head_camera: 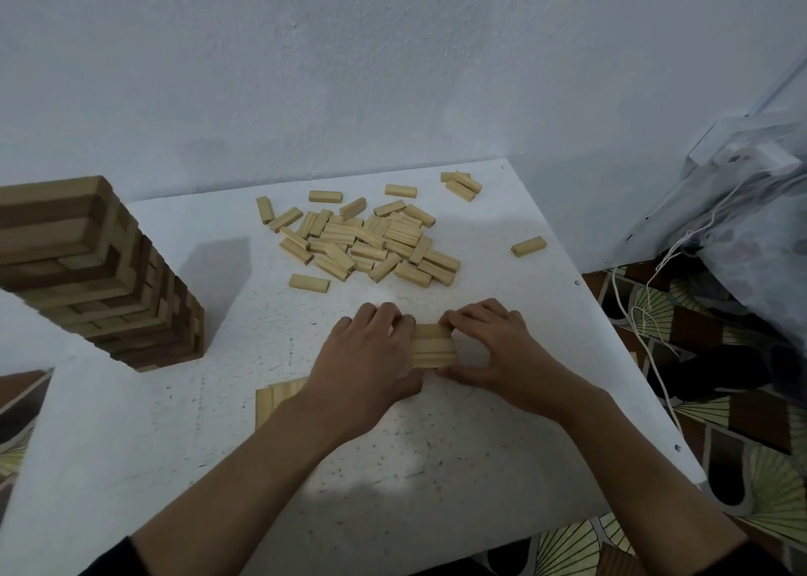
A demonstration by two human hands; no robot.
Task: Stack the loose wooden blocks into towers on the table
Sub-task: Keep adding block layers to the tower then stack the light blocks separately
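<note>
**Operator:** Report hand state.
**Observer:** Both hands are gripping. The left hand [367, 357] curls its fingers over the left end of a flat row of wooden blocks [432, 346]. The right hand [493, 348] has its fingers over the far side of the right end and its thumb along the near side. The row lies flat on the white table [393, 488], mid-surface and somewhat toward the right edge.

**Operator:** Anything nearer?
**Observer:** A second flat group of blocks [275, 396] lies just left of the row and nearer, partly hidden under the left forearm.

**Operator:** Beyond the hands?
**Observer:** The pile of loose blocks [371, 239] lies toward the far edge, near centre. A single block [528, 246] lies apart by the right edge. A few blocks [463, 182] lie at the far right corner. A tall tower [100, 278] of light and dark blocks stands at the left edge.
</note>
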